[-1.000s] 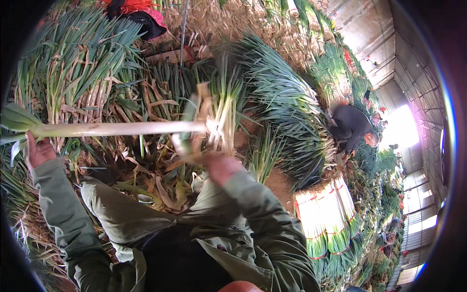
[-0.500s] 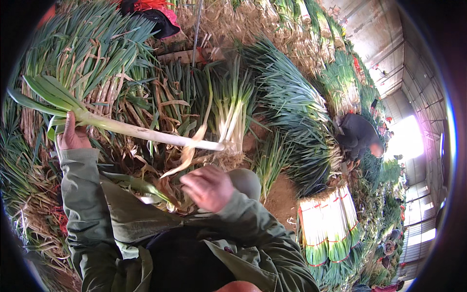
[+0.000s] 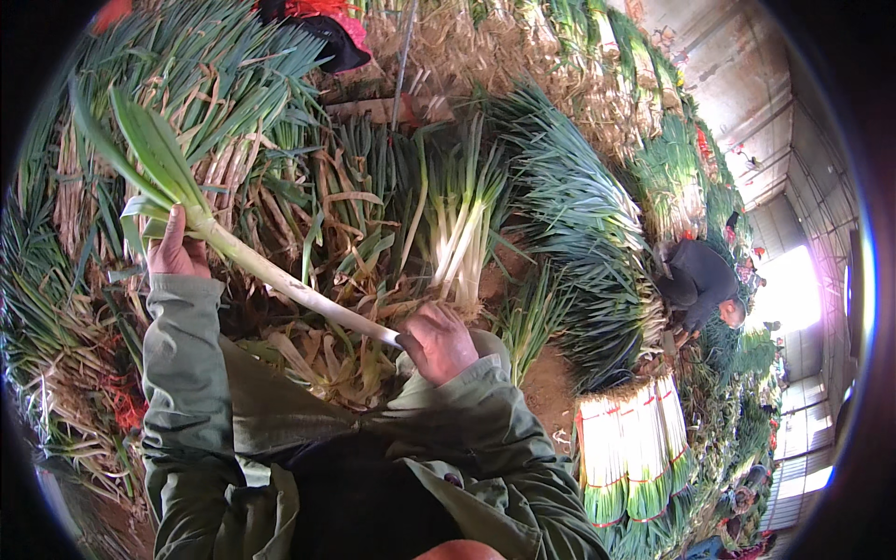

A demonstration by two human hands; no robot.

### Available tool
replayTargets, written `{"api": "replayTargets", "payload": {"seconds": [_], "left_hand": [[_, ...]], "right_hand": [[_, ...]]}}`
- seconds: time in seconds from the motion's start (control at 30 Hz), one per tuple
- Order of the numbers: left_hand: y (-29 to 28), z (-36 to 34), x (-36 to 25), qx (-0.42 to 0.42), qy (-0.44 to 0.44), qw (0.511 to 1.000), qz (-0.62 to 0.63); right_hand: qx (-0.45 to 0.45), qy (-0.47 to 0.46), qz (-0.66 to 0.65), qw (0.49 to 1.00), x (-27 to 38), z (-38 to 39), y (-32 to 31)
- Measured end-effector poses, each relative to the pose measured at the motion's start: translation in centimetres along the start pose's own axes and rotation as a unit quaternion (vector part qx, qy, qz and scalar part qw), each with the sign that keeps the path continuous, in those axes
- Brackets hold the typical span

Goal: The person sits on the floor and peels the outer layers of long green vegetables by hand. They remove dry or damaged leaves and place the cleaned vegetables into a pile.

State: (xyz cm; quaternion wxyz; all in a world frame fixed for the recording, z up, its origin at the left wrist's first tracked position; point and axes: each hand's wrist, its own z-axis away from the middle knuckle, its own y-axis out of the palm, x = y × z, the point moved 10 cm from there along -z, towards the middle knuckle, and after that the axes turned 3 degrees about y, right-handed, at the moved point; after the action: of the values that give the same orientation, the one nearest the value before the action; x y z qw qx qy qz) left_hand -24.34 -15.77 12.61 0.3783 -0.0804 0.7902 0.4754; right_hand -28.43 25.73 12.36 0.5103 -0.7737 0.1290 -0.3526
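Observation:
A long leek (image 3: 289, 285) lies slanting across my view, green leaves at upper left, white shank running down to the right. My left hand (image 3: 179, 245) is closed on it just below the fanned leaves. My right hand (image 3: 435, 343) is closed at the white lower end, its fingers hiding the root tip. Beneath the leek are dry peeled leaves (image 3: 313, 369) over my lap and the ground. Just beyond my right hand stands a small bunch of pale-stemmed leeks (image 3: 457, 238).
Piles of leeks (image 3: 215, 103) surround me. To the right are a long heap (image 3: 593, 224) and tied white bundles (image 3: 630, 448) with red bands. A co-worker (image 3: 700, 280) in dark clothes bends at the right. A pink and black cloth (image 3: 341, 42) lies at the back.
The leek now slants more steeply. My left hand has moved up and rightward with it. My right hand has moved onto the lower end, and the loose dry leaf strip has dropped from the shank.

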Motion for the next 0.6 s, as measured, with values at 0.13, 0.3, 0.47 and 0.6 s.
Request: {"api": "replayTargets", "payload": {"seconds": [0.13, 0.3, 0.47, 0.6], "left_hand": [[-0.4, 0.0, -0.2, -0.004, -0.021, 1.0, 0.004], [-1.4, -1.1, -0.1, -0.009, -0.037, 0.999, 0.021], [-2.6, 2.5, 4.9, -0.11, -0.16, 0.981, 0.023], [-1.9, 7.5, 9.6, -0.072, -0.206, 0.976, 0.019]], "right_hand": [[-0.069, 0.026, 0.044, 0.996, -0.2, 0.7, 0.3], [0.185, 0.124, -0.285, 0.932, -1.0, 1.8, 7.8], [0.256, 0.204, -0.338, 0.883, 0.6, 4.2, 10.4], [0.176, 0.139, -0.2, 0.954, 1.8, 3.4, 8.5]]}}
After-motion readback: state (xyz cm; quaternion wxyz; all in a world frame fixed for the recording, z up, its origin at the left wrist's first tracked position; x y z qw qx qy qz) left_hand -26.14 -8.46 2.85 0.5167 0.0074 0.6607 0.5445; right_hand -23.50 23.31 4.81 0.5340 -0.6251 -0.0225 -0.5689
